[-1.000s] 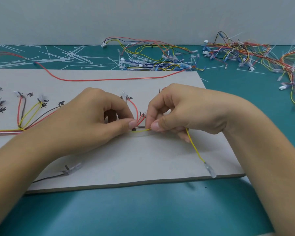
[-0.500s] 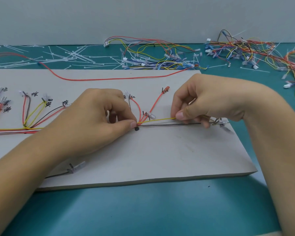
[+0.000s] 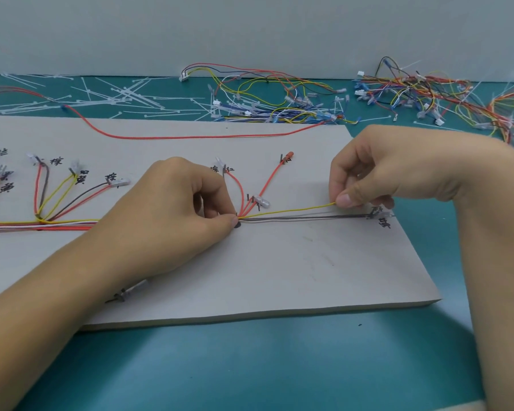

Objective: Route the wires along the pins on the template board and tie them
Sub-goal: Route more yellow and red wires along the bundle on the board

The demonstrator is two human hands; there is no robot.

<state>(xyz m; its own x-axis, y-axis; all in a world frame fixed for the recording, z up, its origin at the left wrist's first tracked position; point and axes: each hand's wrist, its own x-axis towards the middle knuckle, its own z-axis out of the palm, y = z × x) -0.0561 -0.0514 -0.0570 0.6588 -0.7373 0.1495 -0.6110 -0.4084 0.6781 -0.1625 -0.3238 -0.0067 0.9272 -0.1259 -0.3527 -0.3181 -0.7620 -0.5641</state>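
On the flat grey template board [image 3: 279, 262], the left hand [image 3: 172, 215] was closed in a pinch, thumb and forefinger pressing the bundle of red, yellow, white and dark wires [image 3: 57, 225] down at the junction just beside a small dark pin [image 3: 238, 224]. The right hand [image 3: 377, 170] was also closed, thumb and forefinger gripping the thin yellow wire [image 3: 288, 209] near its far end and holding it taut, raised slightly above the dark grey wire [image 3: 306, 218] that already lay along the board to the labelled pin [image 3: 371, 215] near the right edge. To do this step well, the left pinch would probably need to keep the junction fixed so the fanned red branches [image 3: 267, 182] do not shift, while the right hand lowers the yellow wire alongside the grey one and seats its end at the pin without slack. White cable ties [image 3: 125, 96] lay well apart on the teal mat [image 3: 250, 366] for the tying that was not yet done here.
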